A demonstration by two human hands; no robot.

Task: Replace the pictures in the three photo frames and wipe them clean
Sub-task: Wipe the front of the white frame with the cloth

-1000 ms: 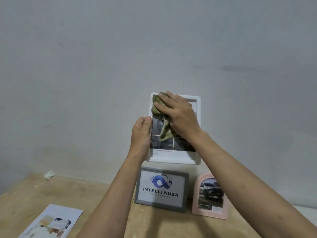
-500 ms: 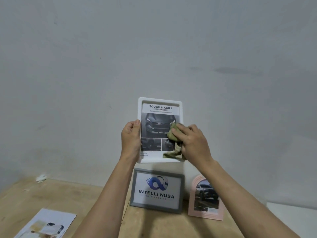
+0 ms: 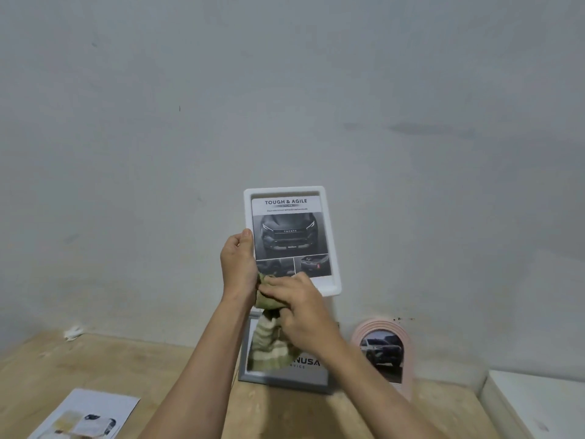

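Far left of the fingers, a loose printed sheet (image 3: 84, 415) lies at the near edge of the wooden table (image 3: 152, 369); its print is too blurred to read. Bare wood runs between that sheet and the forearms, and a small white scrap (image 3: 73, 333) sits where the tabletop meets the wall.

The left hand (image 3: 237, 264) grips the left edge of the white frame (image 3: 329, 236), thumb on the front rim, fingers hidden behind. The frame is held upright in the air, clear of the wall and above the two frames standing on the table. Its picture reads "TOUGH & AGILE" over a dark vehicle front lettered "TOYOTA"; the smaller lines are illegible.

The right hand (image 3: 300, 307) has its fingers curled round a green striped cloth (image 3: 267, 340), bunched against the frame's lower left corner, right beside the left wrist; the cloth's loose end hangs below the frame. Half a second ago the cloth was pressed on the lower right of the picture; a second ago it was near the top.

Directly under the fingers stands the grey frame (image 3: 285, 380), showing "NUSA" and "VICE", the rest covered by cloth and arm. Right of it stands the pink arched frame (image 3: 384, 326), holding a car photo. A white ledge (image 3: 535, 403) lies at the far right.
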